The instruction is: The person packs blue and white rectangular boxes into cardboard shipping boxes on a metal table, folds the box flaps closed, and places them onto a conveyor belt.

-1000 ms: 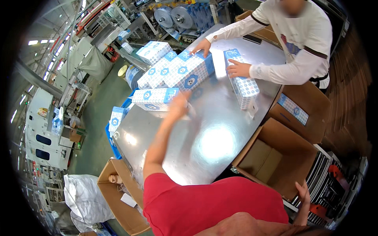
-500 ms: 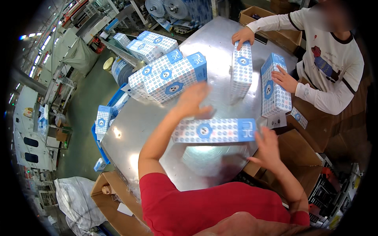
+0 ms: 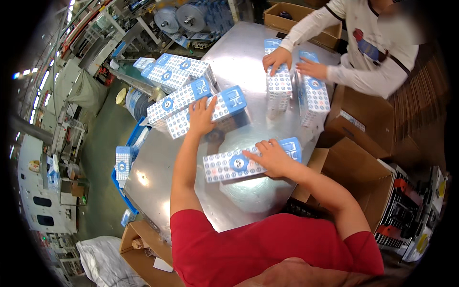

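Observation:
My left hand (image 3: 202, 118) lies across a long blue-and-white pack (image 3: 179, 123), fingers bent over its far edge. Right against that pack, on its far side, is a similar pack (image 3: 160, 108). Nearer to me, another blue-and-white pack (image 3: 222, 165) with a round animal emblem lies lengthwise on the metal table (image 3: 158, 165). My right hand (image 3: 271, 159) spans this nearer pack, its fingers spread over the top to the far edge. Both hands hide part of the packs under them, and the fingertips of each are partly out of sight.
Across the table a co-worker in a white top has hands on two upright packs (image 3: 279, 88). More packs (image 3: 177, 69) sit at the far left. Open cardboard boxes (image 3: 356, 165) stand at the right, with another box (image 3: 129, 239) at lower left. A blue bin (image 3: 114, 178) borders the table's left side.
My left hand has moved left onto the far pack, which now lies tilted. My right hand has gone from the near pack's right end to its top. The co-worker's packs appear shifted left.

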The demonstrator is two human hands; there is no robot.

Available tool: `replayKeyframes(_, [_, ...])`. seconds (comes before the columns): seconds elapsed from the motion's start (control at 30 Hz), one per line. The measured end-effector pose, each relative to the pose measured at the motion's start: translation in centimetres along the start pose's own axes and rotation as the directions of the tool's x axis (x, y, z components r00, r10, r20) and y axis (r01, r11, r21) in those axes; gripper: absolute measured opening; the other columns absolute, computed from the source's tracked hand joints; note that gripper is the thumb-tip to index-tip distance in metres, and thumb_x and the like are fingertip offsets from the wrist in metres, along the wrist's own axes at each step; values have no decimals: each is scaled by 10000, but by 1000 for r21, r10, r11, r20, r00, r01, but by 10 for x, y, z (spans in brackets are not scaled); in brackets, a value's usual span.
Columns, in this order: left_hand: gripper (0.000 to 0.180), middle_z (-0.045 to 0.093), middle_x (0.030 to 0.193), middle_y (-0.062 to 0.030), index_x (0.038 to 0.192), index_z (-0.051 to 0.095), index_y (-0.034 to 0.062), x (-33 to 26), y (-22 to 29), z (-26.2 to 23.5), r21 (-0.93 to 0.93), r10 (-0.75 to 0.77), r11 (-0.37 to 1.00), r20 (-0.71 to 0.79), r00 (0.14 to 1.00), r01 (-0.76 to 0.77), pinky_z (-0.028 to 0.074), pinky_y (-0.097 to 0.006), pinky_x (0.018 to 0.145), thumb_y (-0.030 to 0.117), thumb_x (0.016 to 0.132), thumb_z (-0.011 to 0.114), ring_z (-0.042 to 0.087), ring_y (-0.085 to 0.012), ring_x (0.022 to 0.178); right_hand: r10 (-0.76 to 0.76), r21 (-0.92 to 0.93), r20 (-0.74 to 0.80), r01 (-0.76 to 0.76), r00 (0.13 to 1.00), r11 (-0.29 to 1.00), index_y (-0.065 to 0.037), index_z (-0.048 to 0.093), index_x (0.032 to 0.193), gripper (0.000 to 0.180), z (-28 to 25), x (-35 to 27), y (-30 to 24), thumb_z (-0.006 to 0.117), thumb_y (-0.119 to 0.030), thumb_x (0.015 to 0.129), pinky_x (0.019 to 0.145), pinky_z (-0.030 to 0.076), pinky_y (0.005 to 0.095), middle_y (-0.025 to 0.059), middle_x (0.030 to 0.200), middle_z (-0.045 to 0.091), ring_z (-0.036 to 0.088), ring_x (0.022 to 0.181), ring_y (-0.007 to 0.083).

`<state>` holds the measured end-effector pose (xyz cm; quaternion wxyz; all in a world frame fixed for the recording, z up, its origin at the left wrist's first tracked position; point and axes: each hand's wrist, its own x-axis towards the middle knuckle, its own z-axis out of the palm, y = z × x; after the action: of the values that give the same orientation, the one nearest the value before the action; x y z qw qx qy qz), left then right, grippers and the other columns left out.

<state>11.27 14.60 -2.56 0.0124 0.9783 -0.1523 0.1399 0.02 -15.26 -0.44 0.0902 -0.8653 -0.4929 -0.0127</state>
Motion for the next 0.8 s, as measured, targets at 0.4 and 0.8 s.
replayKeyframes(0.4, [900,439,1201,-187,1326,355,40,-77,114,-62,-311,204,897,-342,917,-315,320,-459,934,120,522,752,412,-344,1126,875,879,-366,-190,315,437,13,289,1332,830,-107,-379,-19,742,-226,678,960,396,406,147,1212,488,479,1151,255])
replayKeyframes(0.8, [884,424,1186,-260,1395,318,111,-18,448,-40,-721,915,151,-156,371,-677,366,-450,914,359,645,715,423,-415,1081,948,655,44,726,-314,210,-34,418,1299,551,-52,-497,-53,397,-420,906,943,428,411,130,1243,516,523,1112,273])
